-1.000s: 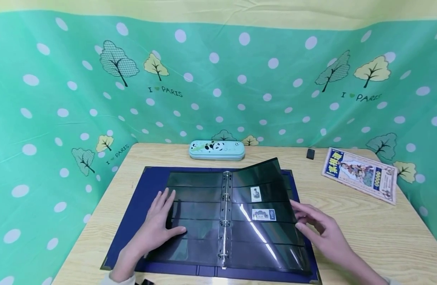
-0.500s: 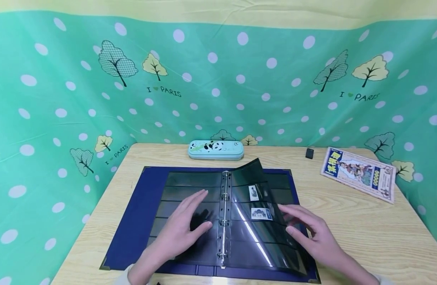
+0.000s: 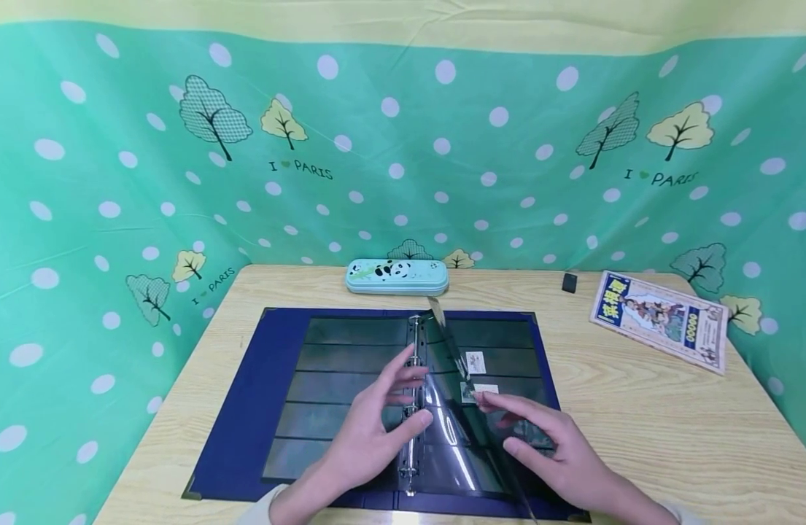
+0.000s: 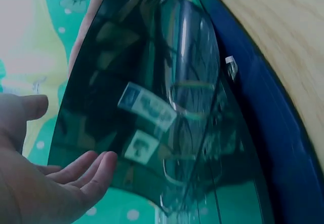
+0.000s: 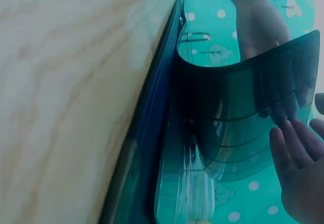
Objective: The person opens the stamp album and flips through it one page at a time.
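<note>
A blue ring-binder stamp album (image 3: 232, 408) lies open on the table, its metal rings (image 3: 412, 445) along the middle. One dark pocket page (image 3: 451, 430) stands raised and curved over the right side. My right hand (image 3: 560, 456) touches that page's back with extended fingertips, thumb apart from it, as the right wrist view shows. Facing its other side is my left hand (image 3: 370, 430), fingers spread over the rings. Two stamps, a longer one (image 4: 149, 107) and a squarer one (image 4: 142, 147), show in the raised page. Another stamp (image 3: 475, 362) lies in the page beneath.
A light-blue panda pencil case (image 3: 397, 277) stands behind the album. Toward the back right are a small black object (image 3: 570, 283) and a printed booklet (image 3: 661, 321). A green dotted curtain (image 3: 403, 146) hangs behind the table.
The raised page has swung from nearly flat on the right to steeply upright, uncovering the page beneath. My right hand moved left with it; my left hand moved right, to the rings.
</note>
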Motion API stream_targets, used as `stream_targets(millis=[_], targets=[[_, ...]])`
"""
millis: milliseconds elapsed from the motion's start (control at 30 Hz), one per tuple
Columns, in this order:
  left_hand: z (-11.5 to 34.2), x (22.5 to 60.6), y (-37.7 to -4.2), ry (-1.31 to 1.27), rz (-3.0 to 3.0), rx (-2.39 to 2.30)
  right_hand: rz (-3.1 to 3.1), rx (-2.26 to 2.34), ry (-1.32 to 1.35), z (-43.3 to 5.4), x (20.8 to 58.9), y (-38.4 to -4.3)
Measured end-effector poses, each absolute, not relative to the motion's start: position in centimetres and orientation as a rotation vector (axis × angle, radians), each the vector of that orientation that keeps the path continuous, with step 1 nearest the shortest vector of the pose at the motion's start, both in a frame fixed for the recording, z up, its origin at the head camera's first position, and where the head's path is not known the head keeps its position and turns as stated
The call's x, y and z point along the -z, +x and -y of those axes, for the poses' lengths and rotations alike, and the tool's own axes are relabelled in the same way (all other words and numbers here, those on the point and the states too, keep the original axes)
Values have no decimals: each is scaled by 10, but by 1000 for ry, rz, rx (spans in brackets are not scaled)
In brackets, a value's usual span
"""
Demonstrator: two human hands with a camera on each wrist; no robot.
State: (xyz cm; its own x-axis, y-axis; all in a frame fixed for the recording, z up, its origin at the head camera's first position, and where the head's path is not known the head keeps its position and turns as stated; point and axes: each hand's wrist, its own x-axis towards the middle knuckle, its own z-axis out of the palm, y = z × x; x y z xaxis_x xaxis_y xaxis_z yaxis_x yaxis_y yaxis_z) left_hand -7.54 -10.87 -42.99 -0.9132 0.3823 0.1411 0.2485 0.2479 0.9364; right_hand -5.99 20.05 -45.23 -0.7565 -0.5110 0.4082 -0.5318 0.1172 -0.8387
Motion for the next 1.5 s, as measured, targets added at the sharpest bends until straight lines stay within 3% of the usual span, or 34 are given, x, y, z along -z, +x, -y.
stream_targets(millis=[267,467,833,1500], targets=[[91,425,-68,456,-2217,-1859,2291,-1977,1329,-193,450,-56],[85,424,-63,341,-2219,-1903,2390,-2122,1333,-192,447,-55],[88,429,-62,443,-2333,-1887,2293,-2193,1447,-190,449,-55],[115,422,-69,264,-2340,-2072,2382,-1919,1149,-214,451,-78]])
